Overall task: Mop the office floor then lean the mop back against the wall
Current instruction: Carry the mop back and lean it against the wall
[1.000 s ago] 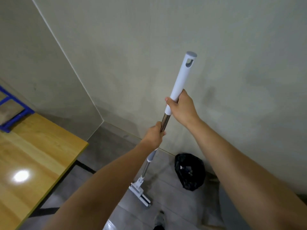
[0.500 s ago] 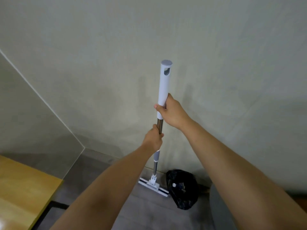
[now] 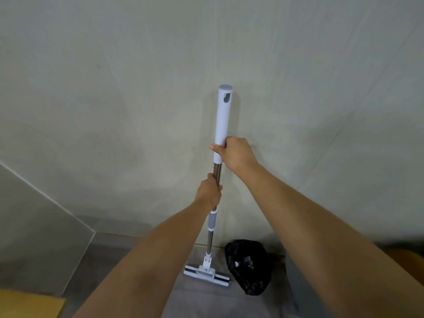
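Observation:
The mop (image 3: 223,120) stands nearly upright in front of the pale wall (image 3: 137,88). It has a white upper grip, a metal shaft and a white flat head (image 3: 206,275) resting on the grey floor close to the wall's base. My right hand (image 3: 236,156) is closed around the bottom of the white grip. My left hand (image 3: 208,191) grips the metal shaft just below it. The top of the handle is near the wall; whether it touches is unclear.
A black plastic bag (image 3: 249,268) sits on the floor just right of the mop head, against the wall. A room corner (image 3: 94,232) lies to the left. A wooden table corner (image 3: 29,306) shows at the bottom left.
The mop swung from tilted to nearly upright, and its head turned parallel to the wall beside the black bag. My view shifted right, so the table mostly left the frame.

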Motion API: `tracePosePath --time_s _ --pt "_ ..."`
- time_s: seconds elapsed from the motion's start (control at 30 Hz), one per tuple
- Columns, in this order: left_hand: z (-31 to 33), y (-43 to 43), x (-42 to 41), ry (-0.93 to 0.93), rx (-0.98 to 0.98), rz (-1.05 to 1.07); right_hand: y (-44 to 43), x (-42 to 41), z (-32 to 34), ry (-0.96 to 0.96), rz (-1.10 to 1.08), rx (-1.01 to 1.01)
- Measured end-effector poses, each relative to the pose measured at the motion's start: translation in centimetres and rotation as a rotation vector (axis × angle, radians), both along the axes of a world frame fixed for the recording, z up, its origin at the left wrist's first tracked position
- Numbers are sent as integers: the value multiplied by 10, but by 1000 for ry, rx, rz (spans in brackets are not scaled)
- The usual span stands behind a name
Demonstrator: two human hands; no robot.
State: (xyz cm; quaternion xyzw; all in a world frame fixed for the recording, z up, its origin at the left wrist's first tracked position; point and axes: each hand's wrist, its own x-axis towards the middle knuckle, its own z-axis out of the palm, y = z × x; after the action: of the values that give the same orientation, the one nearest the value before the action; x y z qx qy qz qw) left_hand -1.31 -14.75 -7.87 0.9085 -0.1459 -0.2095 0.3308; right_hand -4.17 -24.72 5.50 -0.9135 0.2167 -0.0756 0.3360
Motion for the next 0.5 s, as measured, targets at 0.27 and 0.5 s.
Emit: tracePosePath --time_s 0.27,0.5 --pt "-6 -9 28 -32 35 -60 -8 20 -16 -25 -58 -2" --pt "-2 1 29 -23 81 -121 -1 2 -28 -63 -163 18"
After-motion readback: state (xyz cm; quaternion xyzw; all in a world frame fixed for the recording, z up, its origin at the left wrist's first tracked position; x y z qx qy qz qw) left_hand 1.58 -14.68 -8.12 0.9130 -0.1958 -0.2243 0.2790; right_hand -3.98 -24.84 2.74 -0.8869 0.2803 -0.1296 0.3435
